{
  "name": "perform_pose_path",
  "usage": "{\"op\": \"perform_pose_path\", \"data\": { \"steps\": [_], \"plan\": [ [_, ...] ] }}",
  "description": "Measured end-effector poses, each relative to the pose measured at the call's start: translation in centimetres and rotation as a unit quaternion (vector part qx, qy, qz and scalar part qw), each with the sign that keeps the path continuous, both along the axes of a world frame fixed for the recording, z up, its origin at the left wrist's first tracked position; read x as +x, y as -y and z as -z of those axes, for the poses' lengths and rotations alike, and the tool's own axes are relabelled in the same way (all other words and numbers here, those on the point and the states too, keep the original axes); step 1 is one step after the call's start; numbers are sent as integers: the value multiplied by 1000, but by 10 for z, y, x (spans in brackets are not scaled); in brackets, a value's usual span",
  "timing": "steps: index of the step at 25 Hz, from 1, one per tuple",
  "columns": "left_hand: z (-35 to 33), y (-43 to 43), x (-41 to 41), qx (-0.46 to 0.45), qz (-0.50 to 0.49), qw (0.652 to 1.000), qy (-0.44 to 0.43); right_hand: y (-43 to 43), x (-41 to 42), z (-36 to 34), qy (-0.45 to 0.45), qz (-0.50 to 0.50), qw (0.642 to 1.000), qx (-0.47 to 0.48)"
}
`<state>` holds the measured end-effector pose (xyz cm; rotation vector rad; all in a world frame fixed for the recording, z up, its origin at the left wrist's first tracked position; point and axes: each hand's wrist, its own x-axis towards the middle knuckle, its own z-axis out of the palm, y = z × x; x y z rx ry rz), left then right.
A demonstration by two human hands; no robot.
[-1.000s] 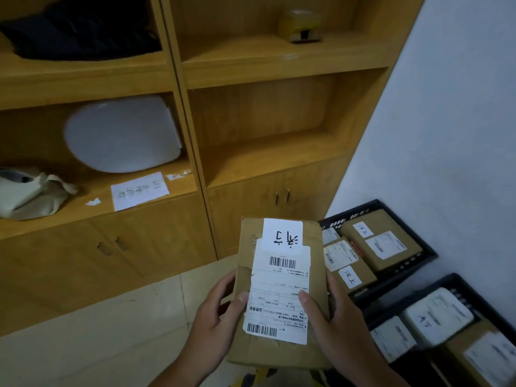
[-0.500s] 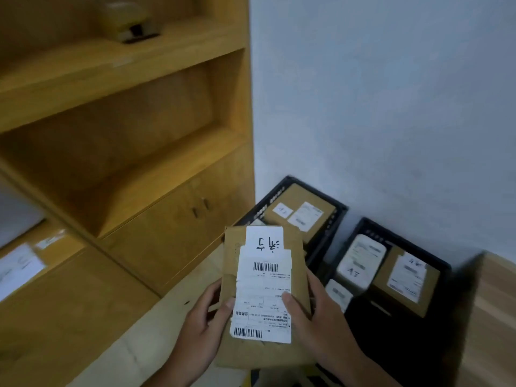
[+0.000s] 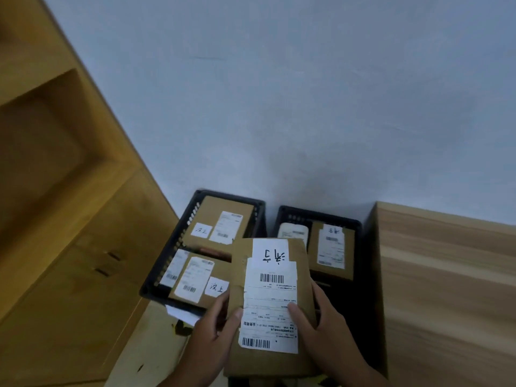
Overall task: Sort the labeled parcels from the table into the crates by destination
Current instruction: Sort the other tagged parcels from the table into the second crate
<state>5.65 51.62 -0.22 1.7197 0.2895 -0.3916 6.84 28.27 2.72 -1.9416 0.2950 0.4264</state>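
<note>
The left grip (image 3: 215,331) and right grip (image 3: 326,328) pinch a brown cardboard mailer (image 3: 303,263) from either side. Their thumbs press on its printed shipping label (image 3: 269,303) and their fingers curl behind it. The mailer faces the camera, held in the air over the near ends of two black crates on the floor.

A handwritten destination tag (image 3: 269,254) sits above the label. In the left crate (image 3: 167,263), two brown parcels carry a different handwritten tag (image 3: 200,229). In the right crate (image 3: 318,216), a brown parcel (image 3: 349,258) bears a tag (image 3: 335,229) that looks like the held one, and a white pouch (image 3: 293,233) lies beside it. The wooden counter (image 3: 446,275) stands just right of that crate.

The step in hand appears to be matching tag to crate. The next move likely calls for lowering the mailer into the right crate, in the dark space in front of what already lies there.
</note>
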Motion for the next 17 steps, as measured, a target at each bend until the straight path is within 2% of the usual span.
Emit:
{"op": "perform_pose_path", "data": {
  "steps": [4,9,13,17],
  "plan": [
    [15,24,40,-14,59,998,-30,22,10,11,-32,71,997,-8],
    [38,48,85,10,140,989,-40,37,26,28,-69,145,986,-50],
    [78,73,105,-11,195,980,-35,52,42,63,-98,192,974,-75],
    [128,101,105,35,215,975,-43,63,47,111,-145,245,953,-103]
  ]
}}
